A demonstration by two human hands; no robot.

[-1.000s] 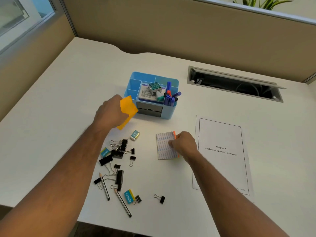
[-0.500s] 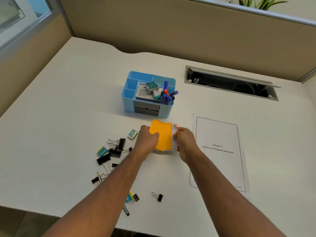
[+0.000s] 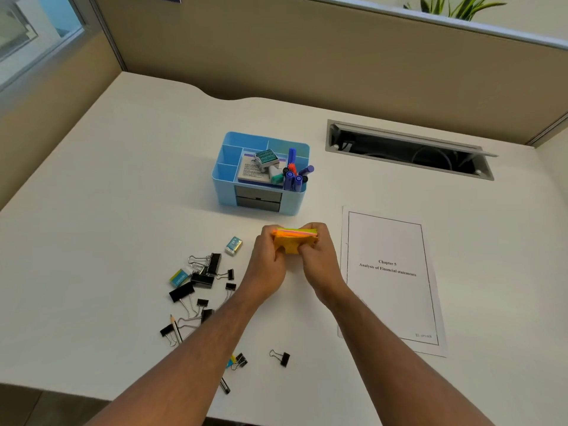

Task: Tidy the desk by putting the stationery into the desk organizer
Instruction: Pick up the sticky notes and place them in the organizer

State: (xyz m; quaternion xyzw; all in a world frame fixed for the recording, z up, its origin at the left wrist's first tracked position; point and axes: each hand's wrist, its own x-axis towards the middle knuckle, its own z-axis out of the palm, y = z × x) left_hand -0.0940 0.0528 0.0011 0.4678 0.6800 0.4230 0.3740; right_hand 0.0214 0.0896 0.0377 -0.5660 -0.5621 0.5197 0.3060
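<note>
Broadly, the white counter [image 3: 107, 210] spreads under both hands. Beyond them stands the blue desk organizer [image 3: 261, 192]. Left hand [image 3: 270, 262] and right hand [image 3: 319, 259] pinch a sticky-note stack [image 3: 293, 239] between them; binder clips [image 3: 203, 278] lie left.

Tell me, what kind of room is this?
Most likely an office cubicle. A white desk sits against tan partition walls, it has a cable slot cut into it, and a printed page about financial statements lies beside a blue desk organizer.
</note>
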